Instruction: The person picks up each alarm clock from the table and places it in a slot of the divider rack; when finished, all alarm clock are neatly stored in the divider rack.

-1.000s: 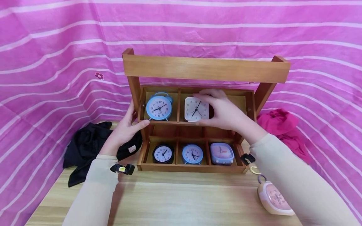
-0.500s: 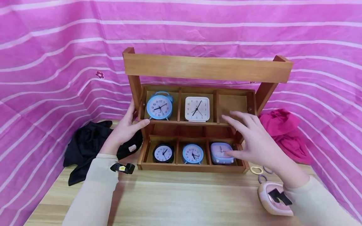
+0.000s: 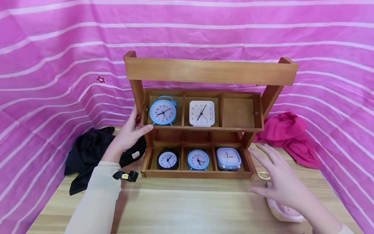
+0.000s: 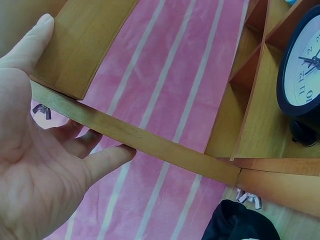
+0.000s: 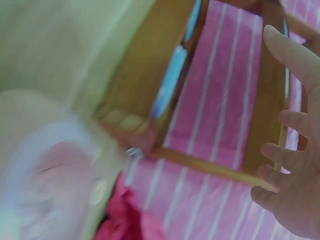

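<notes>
A two-tier wooden rack stands on the table. My left hand grips its left side, thumb on the front edge of the upper tier and fingers behind the side strip. Upper tier: a light-blue alarm clock on the left, a white square clock in the middle, a bare compartment on the right. Below sit a black round clock, a small blue clock and a lavender square clock. My right hand, fingers spread, holds nothing above a pink clock, partly covering it.
Black cloth lies left of the rack and magenta cloth right of it. A yellow ring is on the table beside my right hand. Pink striped fabric hangs behind and at both sides.
My right hand has let go of the white square clock, which stays in the upper middle compartment, and has moved right and down to over the pink clock. The left hand stays in place.
</notes>
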{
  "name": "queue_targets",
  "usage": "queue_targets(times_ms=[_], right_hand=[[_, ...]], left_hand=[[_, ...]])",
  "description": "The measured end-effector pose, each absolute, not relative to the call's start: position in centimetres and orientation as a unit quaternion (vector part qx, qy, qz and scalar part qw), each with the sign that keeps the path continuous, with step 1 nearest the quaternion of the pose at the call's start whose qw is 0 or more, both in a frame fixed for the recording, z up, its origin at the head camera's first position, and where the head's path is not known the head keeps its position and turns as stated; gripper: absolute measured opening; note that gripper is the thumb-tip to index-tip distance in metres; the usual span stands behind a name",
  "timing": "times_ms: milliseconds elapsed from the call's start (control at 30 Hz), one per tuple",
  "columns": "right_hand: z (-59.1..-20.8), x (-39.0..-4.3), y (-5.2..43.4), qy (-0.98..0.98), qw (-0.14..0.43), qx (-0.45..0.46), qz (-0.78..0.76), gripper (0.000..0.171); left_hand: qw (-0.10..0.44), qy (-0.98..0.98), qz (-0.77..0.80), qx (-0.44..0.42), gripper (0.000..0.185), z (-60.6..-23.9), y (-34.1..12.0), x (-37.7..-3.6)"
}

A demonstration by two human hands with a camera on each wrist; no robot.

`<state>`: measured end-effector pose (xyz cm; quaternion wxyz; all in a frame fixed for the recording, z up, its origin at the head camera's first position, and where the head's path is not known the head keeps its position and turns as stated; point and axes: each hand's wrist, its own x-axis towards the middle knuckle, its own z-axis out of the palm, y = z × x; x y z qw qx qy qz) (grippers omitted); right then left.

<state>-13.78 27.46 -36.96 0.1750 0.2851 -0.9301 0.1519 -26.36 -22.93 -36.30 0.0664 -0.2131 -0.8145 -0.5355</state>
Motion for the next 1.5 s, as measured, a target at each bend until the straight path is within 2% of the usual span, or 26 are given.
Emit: queue_targets(times_ms=[167, 433, 700, 833, 1133, 1267, 1400, 1500], right_hand=[[-39.9, -11.8, 30.0, -0.943, 0.157, 0.257, 0.144, 0.121], [-44.9, -8.9, 33.4, -0.957, 0.131, 0.214, 0.143, 0.107], [-45.2, -8.3, 34.2, -0.975, 0.062, 0.17, 0.13, 0.099], [-44.9, -8.4, 34.2, -0.974, 0.049, 0.173, 0.135, 0.097], [-45.6, -8.8, 35.0, -0.964, 0.088, 0.21, 0.138, 0.096], [-45.4, -8.8, 34.9, -0.966, 0.085, 0.203, 0.138, 0.095], [-44.4, -9.3, 34.3, -0.964, 0.093, 0.199, 0.151, 0.092], [-42.7, -10.3, 33.5, -0.954, 0.125, 0.219, 0.163, 0.093]], left_hand=[[0.073, -0.812, -0.536, -0.221, 0.099, -36.0, -23.0, -26.4], [0.072, -0.811, -0.535, -0.225, 0.098, -36.2, -23.0, -26.6], [0.073, -0.807, -0.54, -0.23, 0.098, -36.4, -23.0, -26.5], [0.071, -0.805, -0.543, -0.23, 0.098, -36.4, -23.0, -26.5], [0.066, -0.806, -0.542, -0.228, 0.098, -36.3, -22.9, -26.6], [0.067, -0.809, -0.538, -0.226, 0.098, -36.3, -22.9, -26.6], [0.07, -0.809, -0.538, -0.227, 0.098, -36.3, -22.9, -26.5], [0.072, -0.806, -0.541, -0.23, 0.098, -36.4, -22.9, -26.5]])
